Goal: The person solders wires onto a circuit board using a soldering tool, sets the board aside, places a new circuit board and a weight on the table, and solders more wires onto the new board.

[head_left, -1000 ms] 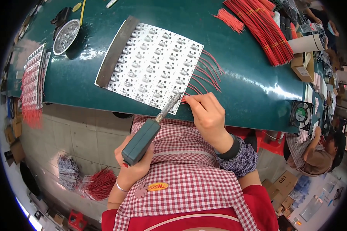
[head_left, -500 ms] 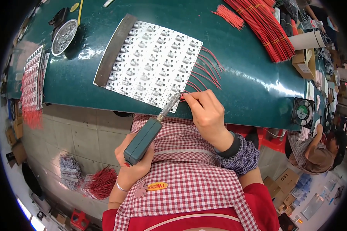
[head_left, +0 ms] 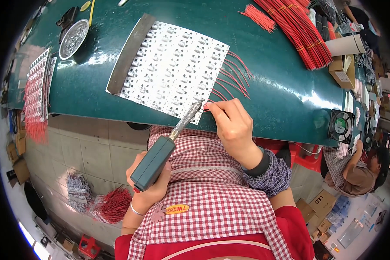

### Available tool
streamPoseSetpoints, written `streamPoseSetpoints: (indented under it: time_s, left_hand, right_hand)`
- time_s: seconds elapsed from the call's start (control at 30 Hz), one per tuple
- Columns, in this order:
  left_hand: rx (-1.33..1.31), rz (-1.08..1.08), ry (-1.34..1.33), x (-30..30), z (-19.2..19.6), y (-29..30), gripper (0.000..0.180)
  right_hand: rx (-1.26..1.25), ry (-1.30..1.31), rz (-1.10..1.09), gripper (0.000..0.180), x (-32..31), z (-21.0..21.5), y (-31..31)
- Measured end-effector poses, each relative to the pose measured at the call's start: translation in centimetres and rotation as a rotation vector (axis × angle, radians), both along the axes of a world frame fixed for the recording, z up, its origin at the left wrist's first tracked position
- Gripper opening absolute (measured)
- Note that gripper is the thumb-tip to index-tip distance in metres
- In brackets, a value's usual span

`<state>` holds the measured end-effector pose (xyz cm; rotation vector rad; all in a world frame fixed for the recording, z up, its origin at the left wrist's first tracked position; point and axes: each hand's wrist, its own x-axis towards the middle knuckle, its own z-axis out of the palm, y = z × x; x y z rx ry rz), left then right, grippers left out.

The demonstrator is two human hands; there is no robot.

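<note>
My left hand [head_left: 156,186] is wrapped round a dark green soldering gun [head_left: 153,162]. Its long metal tip reaches up to the near right corner of a white circuit board sheet [head_left: 171,65], which carries rows of small components. Beside that tip, my right hand [head_left: 235,130] has thumb and forefinger pinched on a thin red wire [head_left: 206,107] at the board's edge; the fingers hide most of it. More red wires [head_left: 238,78] stick out from the sheet's right edge. A dark flat bar [head_left: 131,54] lies along its left edge.
Bundled red wires [head_left: 297,34] lie at the far right, near a cardboard box [head_left: 342,71]. A small black fan [head_left: 341,126] stands on the table's right. At left are a metal bowl [head_left: 73,40] and stacked wired boards [head_left: 37,93]. Another person [head_left: 359,171] sits at right.
The soldering gun's body has moved a little down and left, its tip staying at the board's corner. My right hand keeps its pinch almost in place.
</note>
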<state>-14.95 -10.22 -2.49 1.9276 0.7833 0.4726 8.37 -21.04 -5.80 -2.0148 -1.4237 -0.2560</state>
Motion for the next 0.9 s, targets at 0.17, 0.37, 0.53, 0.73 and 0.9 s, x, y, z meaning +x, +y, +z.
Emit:
streamPoseSetpoints:
  time_s: [0.17, 0.37, 0.53, 0.73, 0.9]
  left_hand:
    - [0.025, -0.016, -0.001, 0.1, 0.6, 0.0, 0.023]
    - [0.073, -0.041, -0.002, 0.6, 1.2, 0.0, 0.024]
    - [0.076, -0.055, 0.0, 0.9, 1.6, 0.1, 0.02]
    - [0.067, -0.068, 0.045, 0.8, 1.5, 0.1, 0.018]
    - [0.081, -0.066, 0.055, 0.8, 1.8, 0.0, 0.017]
  right_hand:
    - [0.079, -0.045, 0.02, 0.031, 0.1, 0.2, -0.3]
    - [0.087, 0.023, 0.05, 0.032, -0.8, -0.2, -0.6]
    - [0.052, 0.027, 0.033, 0.032, -1.0, -0.2, -0.6]
    - [0.049, 0.042, 0.016, 0.035, -1.1, 0.0, -0.5]
    - [0.04, 0.033, 0.014, 0.033, -1.2, 0.1, -0.5]
